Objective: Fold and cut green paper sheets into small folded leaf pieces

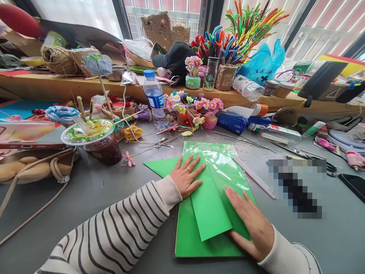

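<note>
Table (159, 247): smooth, matt grey surface.
Ledge (25, 80): long brown board behind the table, loaded with craft items.
Green sheets (188, 239): rectangular stack on the table in clear, glossy, wrinkled film, under both hands.
Folded green paper (213, 217): matt, crisp-edged, lying aslant on the stack; a pointed part extends left, a straight-sided strip runs toward the wearer.
Left hand (186, 177): fingers spread wide, palm down on the folded paper; ring worn, cuff ribbed, sleeve striped.
Right hand (252, 224): held wide, fingers extended over the film, thumb at the strip's lower right edge.
Blue bag (261, 68): thin, crumpled plastic with dark print, on the ledge; contents cannot be told.
Plastic cup (104, 150): clear, tapered, holding dark drink; patterned lid, pale straw.
Water bottle (155, 104): clear plastic, blue cap and label, upright; fill level unclear.
Woven basket (225, 79): coarse, brown, beside fuzzy multicoloured stems.
Glass bottle (210, 78): dark cap, round green emblem, upright on the ledge.
Pink flower (129, 159): thin-petalled, near the cup.
</note>
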Demonstrator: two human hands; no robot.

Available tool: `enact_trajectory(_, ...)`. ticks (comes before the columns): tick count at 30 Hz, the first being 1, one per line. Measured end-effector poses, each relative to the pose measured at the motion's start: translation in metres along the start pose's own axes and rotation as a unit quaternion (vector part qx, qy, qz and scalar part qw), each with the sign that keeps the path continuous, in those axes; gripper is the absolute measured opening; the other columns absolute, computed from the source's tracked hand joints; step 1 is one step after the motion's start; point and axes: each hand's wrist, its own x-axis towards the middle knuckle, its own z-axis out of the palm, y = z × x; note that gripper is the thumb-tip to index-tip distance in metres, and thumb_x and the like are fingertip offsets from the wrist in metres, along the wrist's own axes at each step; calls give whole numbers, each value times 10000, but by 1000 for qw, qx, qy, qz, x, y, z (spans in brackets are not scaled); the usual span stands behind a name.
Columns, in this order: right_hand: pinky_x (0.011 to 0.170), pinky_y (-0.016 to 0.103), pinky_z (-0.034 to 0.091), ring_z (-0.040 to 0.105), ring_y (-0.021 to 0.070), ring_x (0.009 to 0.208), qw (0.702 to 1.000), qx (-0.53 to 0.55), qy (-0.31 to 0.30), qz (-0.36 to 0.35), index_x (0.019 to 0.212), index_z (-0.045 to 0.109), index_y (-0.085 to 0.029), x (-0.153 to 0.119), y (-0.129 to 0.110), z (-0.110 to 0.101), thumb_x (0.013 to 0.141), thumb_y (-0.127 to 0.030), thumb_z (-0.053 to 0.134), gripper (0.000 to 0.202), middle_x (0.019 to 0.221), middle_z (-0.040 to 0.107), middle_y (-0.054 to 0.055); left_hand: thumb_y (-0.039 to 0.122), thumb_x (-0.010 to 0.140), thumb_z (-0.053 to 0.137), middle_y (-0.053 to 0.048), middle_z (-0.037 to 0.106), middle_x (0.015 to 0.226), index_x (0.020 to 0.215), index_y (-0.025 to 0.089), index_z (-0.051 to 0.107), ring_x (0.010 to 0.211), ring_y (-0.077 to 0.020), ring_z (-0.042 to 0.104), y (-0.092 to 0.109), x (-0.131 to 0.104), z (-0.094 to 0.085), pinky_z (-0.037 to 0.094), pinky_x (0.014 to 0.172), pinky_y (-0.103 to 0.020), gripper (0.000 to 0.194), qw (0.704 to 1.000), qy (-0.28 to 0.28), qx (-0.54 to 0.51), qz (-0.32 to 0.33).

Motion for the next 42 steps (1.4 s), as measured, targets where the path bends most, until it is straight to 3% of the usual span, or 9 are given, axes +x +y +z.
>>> enact_trajectory(9,874,467,322,350,230,1103,997,23,69,9,1202,304,-177,-7,9,15,740,-162,425,478,1170,434,100,436,789,206,-72,140,1319,1245,212,185,1194,-253,90,-7,11,1,46,912,-500,508,999,-22,-6,-39)
enact_trajectory(19,833,448,373,425,216,1044,993,25,112,-18,1218,284,-199,-5,8,11,722,-78,421,529,1106,498,89,442,789,199,-74,138,1319,1245,212,185,1193,-254,89,-9,12,0,43,913,-499,511,999,-28,-11,-41)
enact_trajectory(24,851,412,365,419,201,1051,994,16,106,-6,1243,229,-192,-3,5,9,731,-72,379,547,1112,498,62,439,790,203,-80,141,1318,1245,209,186,1192,-258,97,-9,11,0,51,910,-503,510,999,-22,-8,-38)
enact_trajectory(35,867,421,318,336,217,1112,998,4,44,-40,1219,287,-160,1,4,6,730,-103,354,497,1192,417,67,461,771,253,-80,167,1312,1235,180,230,1191,-266,95,-5,9,-3,-23,912,-506,543,1000,25,2,-17)
enact_trajectory(39,878,430,293,291,226,1137,999,0,8,-48,1227,266,-147,3,4,2,728,-126,354,508,1225,372,63,308,766,300,-42,170,1313,1244,154,201,1198,-234,75,-1,10,-6,-78,924,-469,512,998,34,17,45)
enact_trajectory(42,889,433,270,272,227,1146,999,-10,-9,-51,1233,253,-152,3,4,1,727,-131,349,515,1239,351,55,248,750,313,0,161,1316,1239,217,213,1202,-219,57,1,10,-7,-48,936,-450,499,995,12,14,96)
